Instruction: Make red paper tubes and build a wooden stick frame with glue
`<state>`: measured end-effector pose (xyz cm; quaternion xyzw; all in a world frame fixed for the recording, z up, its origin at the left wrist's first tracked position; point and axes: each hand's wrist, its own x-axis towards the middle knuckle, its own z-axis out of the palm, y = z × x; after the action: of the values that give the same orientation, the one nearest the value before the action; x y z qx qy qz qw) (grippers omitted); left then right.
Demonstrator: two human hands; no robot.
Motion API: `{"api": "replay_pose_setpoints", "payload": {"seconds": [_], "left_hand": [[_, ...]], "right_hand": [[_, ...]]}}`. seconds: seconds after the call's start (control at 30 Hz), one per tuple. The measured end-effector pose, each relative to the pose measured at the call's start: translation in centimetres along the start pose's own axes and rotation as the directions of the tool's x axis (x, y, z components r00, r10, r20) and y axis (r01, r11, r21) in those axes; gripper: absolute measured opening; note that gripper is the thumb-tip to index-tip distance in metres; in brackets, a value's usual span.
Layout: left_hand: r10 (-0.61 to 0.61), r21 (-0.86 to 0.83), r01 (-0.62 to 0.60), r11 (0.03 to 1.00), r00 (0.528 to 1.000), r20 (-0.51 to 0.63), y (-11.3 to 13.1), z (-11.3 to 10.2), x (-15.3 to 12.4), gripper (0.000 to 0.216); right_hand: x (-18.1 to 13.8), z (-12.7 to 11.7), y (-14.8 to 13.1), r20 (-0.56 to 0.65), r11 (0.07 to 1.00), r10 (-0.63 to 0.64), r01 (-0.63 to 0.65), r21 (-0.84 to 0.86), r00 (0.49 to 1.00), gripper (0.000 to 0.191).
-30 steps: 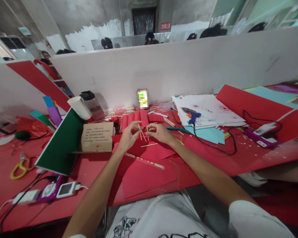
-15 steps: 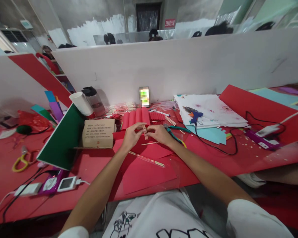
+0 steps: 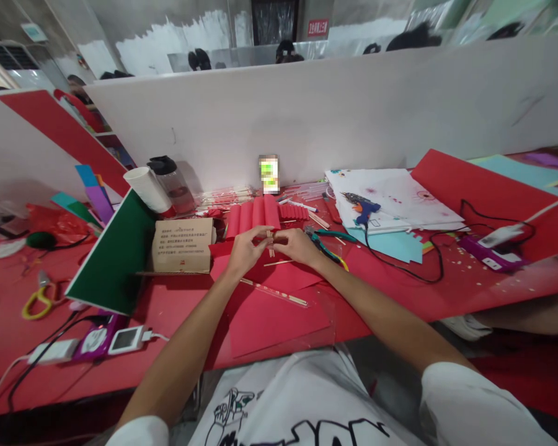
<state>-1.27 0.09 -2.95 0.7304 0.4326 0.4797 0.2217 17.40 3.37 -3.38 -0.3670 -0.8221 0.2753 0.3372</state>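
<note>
Between both hands, held upright, are a few short wooden sticks (image 3: 271,250), pale and close together. My left hand (image 3: 247,249) is closed on them from the left, fingertips pinching. From the right, my right hand (image 3: 298,245) pinches the same sticks, its fingers nearly meeting the left ones. Just behind the hands stands a row of rolled red paper (image 3: 255,217). A loose thin stick (image 3: 278,262) lies below the fingers on red paper sheets (image 3: 279,325). Nearer me are wrapped chopsticks (image 3: 276,292) in clear film. How the sticks join is too small to tell.
Left stand a cardboard box (image 3: 180,246), a green board (image 3: 116,260), a bottle (image 3: 172,183) and yellow scissors (image 3: 39,297). Right of the hands lie pliers (image 3: 325,244) and a blue glue gun (image 3: 363,209) with a trailing cord. A lit phone (image 3: 269,174) leans on the white partition (image 3: 307,118).
The view has shifted slightly, so the scene sits a little higher in the picture. Both hands keep their hold on the sticks, with only slight finger movement.
</note>
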Motion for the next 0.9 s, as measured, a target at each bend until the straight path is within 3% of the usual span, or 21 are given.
{"api": "replay_pose_setpoints", "payload": {"seconds": [0.27, 0.43, 0.63, 0.8, 0.9], "left_hand": [[-0.015, 0.010, 0.015, 1.000, 1.000, 0.001, 0.5, 0.0, -0.1, 0.031], [-0.026, -0.014, 0.026, 1.000, 1.000, 0.016, 0.7, -0.5, 0.1, 0.036], [-0.117, 0.017, 0.115, 0.993, 0.985, 0.130, 0.2, -0.6, 0.2, 0.018], [-0.163, 0.024, 0.162, 0.987, 0.975, 0.151, 0.3, -1.3, 0.5, 0.012], [-0.191, 0.179, 0.167, 0.970, 0.973, 0.129, 1.0, -2.6, 0.7, 0.013]], "right_hand": [[-0.1, 0.3, 0.2, -0.011, 1.000, -0.019, 0.019, 0.013, 1.000, 0.018], [0.2, 0.2, 0.0, -0.139, 0.953, 0.005, 0.038, 0.299, 0.990, 0.031], [0.3, -0.4, -0.4, -0.162, 0.779, 0.195, -0.053, 0.625, 0.967, 0.034], [0.4, -0.5, -0.6, -0.126, 0.738, 0.186, -0.054, 0.672, 0.974, 0.033], [0.5, -1.3, -0.4, -0.125, 0.771, 0.184, -0.064, 0.634, 0.975, 0.035]]}}
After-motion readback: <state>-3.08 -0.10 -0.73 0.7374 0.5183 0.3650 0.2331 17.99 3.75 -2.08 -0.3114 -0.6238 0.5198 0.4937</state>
